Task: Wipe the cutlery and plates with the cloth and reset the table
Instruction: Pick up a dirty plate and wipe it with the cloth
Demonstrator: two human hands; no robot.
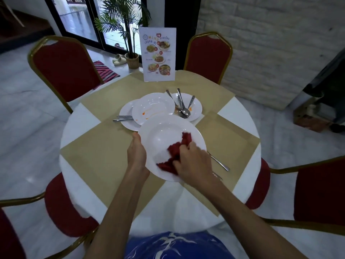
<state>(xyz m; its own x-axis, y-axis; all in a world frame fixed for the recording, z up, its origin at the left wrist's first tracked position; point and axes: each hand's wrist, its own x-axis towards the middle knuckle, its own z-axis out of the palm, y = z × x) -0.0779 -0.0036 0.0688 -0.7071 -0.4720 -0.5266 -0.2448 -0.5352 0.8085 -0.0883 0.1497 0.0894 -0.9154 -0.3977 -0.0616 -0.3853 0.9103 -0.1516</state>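
My left hand (pixel 137 152) grips the left rim of a white deep plate (pixel 162 135), held tilted above the round table (pixel 80 120). My right hand (pixel 192 161) holds a crumpled red cloth (pixel 179 148) against the plate's inside. Behind it, a stained white plate (pixel 153 107) overlaps another plate (pixel 127 118). A third plate (pixel 196 107) at the back right carries several spoons (pixel 182 107). Cutlery handles (pixel 123 118) stick out to the left of the stack. A utensil (pixel 219 162) lies on the placemat right of my hand.
Tan placemats (pixel 97 156) cover the white table. A standing menu card (pixel 157 54) is at the far edge. Red chairs with gold frames (pixel 65 68) ring the table. A potted palm (pixel 130 58) stands by the glass door.
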